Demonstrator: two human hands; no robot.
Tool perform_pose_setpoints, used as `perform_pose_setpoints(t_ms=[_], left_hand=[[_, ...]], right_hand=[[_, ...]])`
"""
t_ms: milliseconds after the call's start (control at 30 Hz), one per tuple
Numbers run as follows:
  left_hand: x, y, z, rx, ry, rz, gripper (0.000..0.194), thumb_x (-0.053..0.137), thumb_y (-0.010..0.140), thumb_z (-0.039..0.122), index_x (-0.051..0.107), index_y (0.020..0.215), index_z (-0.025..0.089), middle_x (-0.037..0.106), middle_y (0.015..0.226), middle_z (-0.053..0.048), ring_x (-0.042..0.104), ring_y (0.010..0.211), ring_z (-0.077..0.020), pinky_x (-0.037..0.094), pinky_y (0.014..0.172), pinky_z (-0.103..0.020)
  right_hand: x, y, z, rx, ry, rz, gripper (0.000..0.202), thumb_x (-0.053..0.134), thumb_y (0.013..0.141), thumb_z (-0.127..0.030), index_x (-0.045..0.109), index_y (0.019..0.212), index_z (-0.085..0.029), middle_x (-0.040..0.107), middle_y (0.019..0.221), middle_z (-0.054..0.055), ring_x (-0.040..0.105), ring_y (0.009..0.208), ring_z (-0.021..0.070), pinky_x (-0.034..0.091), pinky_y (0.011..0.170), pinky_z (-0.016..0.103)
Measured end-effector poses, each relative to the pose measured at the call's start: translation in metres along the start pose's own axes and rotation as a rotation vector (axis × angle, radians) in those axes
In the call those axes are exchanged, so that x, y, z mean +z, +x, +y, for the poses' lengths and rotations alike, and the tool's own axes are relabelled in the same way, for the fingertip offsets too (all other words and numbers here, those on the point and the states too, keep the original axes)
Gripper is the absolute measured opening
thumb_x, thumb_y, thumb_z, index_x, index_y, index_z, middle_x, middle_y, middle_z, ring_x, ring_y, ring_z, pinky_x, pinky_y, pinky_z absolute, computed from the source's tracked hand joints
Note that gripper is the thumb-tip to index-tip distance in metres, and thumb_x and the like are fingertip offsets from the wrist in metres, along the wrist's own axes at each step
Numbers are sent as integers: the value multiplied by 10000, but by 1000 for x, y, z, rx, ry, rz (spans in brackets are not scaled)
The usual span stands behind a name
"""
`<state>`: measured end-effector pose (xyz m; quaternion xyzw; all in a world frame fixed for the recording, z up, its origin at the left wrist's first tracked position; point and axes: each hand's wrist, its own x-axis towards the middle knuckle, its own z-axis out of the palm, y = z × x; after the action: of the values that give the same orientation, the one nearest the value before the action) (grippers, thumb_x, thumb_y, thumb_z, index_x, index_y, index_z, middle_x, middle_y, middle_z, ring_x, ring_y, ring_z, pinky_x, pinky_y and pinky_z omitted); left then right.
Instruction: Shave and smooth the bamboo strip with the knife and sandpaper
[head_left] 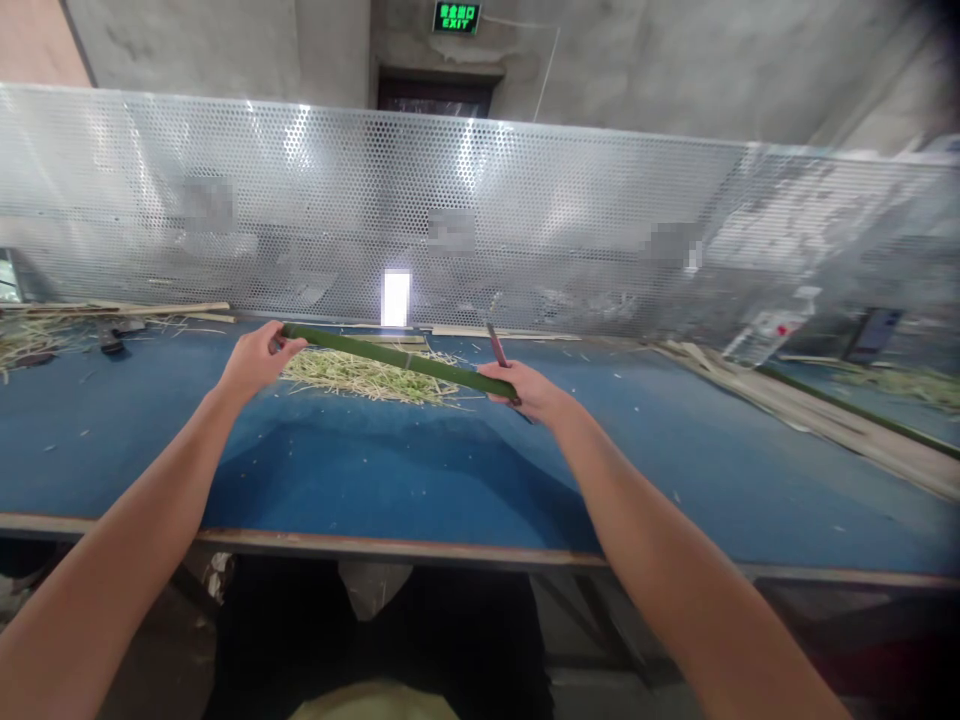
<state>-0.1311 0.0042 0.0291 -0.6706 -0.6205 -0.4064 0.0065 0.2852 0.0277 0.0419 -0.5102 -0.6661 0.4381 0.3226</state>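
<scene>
A green bamboo strip with a pale node near its middle is held up above the blue tabletop, sloping down toward the right. My left hand pinches its left end between thumb and fingers. Around the right end, my right hand is closed, and it also grips a slim tool with a reddish-brown handle; a dark tip shows below the hand. Whether this tool is a knife I cannot tell. Behind and below the strip lies a pile of thin green-yellow bamboo shavings.
A perforated metal screen runs along the table's back edge. At the right are long bamboo strips, a clear plastic bottle and a phone-like dark slab. More shavings and a dark-handled tool lie far left on the blue table.
</scene>
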Motion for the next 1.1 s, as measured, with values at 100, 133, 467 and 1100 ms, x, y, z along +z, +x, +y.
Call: perform_pose_setpoints(t_ms=[100, 133, 467, 1100], left_hand=[[3, 6, 10, -236, -636, 155, 329, 502, 867, 528, 552, 936, 210, 621, 752, -14, 521, 520, -110, 451, 532, -255], [3, 7, 16, -302, -837, 179, 306, 490, 884, 507, 557, 920, 211, 613, 734, -8, 517, 505, -101, 461, 524, -243], [28, 15, 100, -657, -1529, 95, 416, 429, 956, 465, 523, 655, 192, 466, 486, 31, 475, 411, -83, 475, 496, -214], [94, -13, 91, -244, -294, -615, 546, 543, 786, 641, 445, 478, 201, 497, 440, -8, 474, 402, -130, 335, 432, -260]], right_hand=[[28, 1, -5, -26, 38, -8, 279, 613, 827, -484, 599, 822, -205, 477, 663, 4, 414, 528, 118, 360, 456, 273], [39, 1, -6, -35, 56, -28, 284, 615, 826, -488, 600, 827, -205, 482, 677, 10, 417, 541, 122, 360, 460, 276], [93, -25, -20, -198, -167, -449, 439, 595, 834, -561, 482, 613, -199, 394, 549, -44, 352, 499, 99, 262, 496, 263], [94, -25, -11, -478, -856, -354, 290, 332, 1005, -381, 566, 945, -220, 582, 666, -17, 458, 545, 135, 214, 517, 269]])
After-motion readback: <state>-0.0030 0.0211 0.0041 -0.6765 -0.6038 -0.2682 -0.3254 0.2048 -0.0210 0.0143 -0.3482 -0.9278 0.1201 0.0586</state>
